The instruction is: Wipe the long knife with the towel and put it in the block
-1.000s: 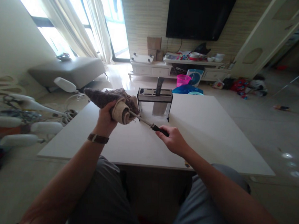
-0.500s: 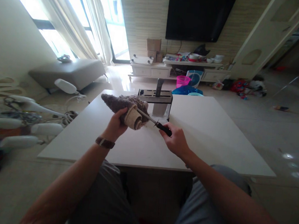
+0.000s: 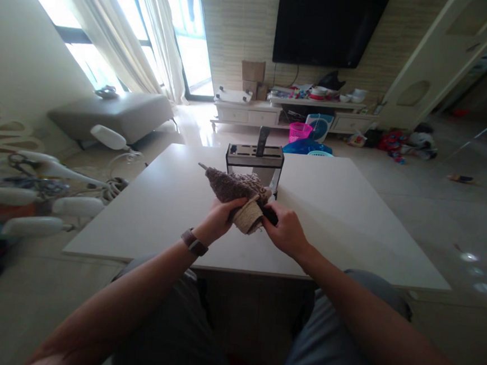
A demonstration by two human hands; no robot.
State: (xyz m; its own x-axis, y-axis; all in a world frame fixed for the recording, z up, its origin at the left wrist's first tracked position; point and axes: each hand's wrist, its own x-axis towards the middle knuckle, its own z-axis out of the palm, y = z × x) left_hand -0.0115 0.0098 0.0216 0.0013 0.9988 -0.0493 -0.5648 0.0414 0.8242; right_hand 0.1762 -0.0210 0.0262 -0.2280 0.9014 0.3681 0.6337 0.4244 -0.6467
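My left hand (image 3: 220, 217) is closed round a bunched brown-and-beige towel (image 3: 230, 186), held above the white table (image 3: 334, 212). The towel is wrapped about a sharpening steel; the steel's grey tip (image 3: 202, 166) sticks out at the towel's far left end. My right hand (image 3: 284, 226) grips the black handle (image 3: 270, 215) of the steel, close against the towel's right side. Most of the rod is hidden inside the cloth. Just beyond the towel stands a knife block (image 3: 255, 156) with a black-handled knife (image 3: 262, 140) upright in it.
White fan-like blades (image 3: 79, 208) and coiled cable lie left of the table. Past the far edge are a pink basket (image 3: 300, 132), a blue bag (image 3: 303, 147) and a low white cabinet (image 3: 246, 115). My knees are under the near edge.
The towel in my left hand has slid right along the rod towards the handle, so the steel's tip now shows at the left. My right hand has stayed nearly in place.
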